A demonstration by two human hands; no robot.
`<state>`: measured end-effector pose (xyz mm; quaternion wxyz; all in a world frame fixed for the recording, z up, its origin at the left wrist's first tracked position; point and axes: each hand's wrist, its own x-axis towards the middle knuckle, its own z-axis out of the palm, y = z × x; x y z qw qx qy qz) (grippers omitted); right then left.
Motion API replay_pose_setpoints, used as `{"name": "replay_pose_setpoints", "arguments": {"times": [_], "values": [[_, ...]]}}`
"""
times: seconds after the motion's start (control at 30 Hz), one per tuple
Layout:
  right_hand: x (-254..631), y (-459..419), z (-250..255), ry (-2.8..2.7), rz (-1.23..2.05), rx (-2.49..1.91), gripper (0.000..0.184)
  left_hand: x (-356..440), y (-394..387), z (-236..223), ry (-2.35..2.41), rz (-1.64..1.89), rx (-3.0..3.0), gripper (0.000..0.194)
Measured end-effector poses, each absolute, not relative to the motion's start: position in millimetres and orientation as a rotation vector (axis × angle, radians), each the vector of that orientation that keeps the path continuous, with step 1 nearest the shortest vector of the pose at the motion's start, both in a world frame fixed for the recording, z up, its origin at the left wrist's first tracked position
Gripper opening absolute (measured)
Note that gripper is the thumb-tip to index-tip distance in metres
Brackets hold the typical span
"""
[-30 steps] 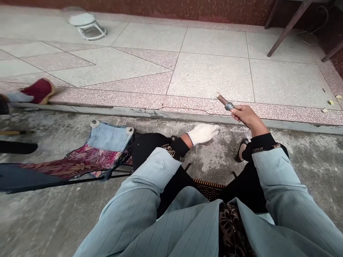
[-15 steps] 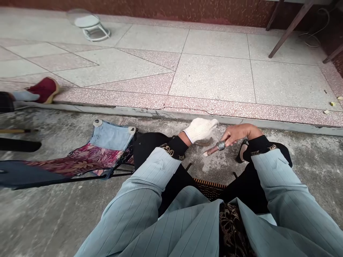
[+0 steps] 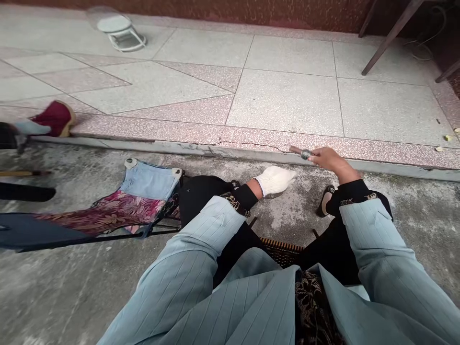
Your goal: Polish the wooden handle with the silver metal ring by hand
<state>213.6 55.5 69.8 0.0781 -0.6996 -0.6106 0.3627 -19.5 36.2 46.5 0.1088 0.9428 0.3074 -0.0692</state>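
My left hand (image 3: 276, 181), in a white knit glove, is closed low over the concrete in front of my knees. A thin curved edge shows beneath it, but what the fingers hold is hidden. My bare right hand (image 3: 326, 159) grips a short brown stick (image 3: 296, 150) wound with a coil of grey wire (image 3: 305, 154). The stick points left, its far tip over the edge of the pink step. The hands are apart, the right one farther forward.
A raised tiled step (image 3: 258, 153) runs across in front. To my left stands a low folding chair (image 3: 149, 182) with floral cloth. Another person's red shoe (image 3: 57, 117) rests at the step's edge. A white stool (image 3: 124, 33) and wooden legs (image 3: 390, 40) stand farther back.
My right hand has lifted forward with the wire-wound stick, from over the concrete to the step's edge. My gloved left hand has shifted slightly toward me and right.
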Motion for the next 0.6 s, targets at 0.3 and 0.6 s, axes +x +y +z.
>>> {"name": "replay_pose_setpoints", "arguments": {"times": [0.3,0.6], "values": [[201.8,48.1,58.3,-2.390,2.146,-1.281,0.034,-29.8,49.2,52.3,1.055,-0.118,2.717,0.036],[213.5,38.8,91.0,-1.627,1.792,-1.063,0.036,-24.2,47.1,45.5,0.941,0.077,2.270,0.039]]}}
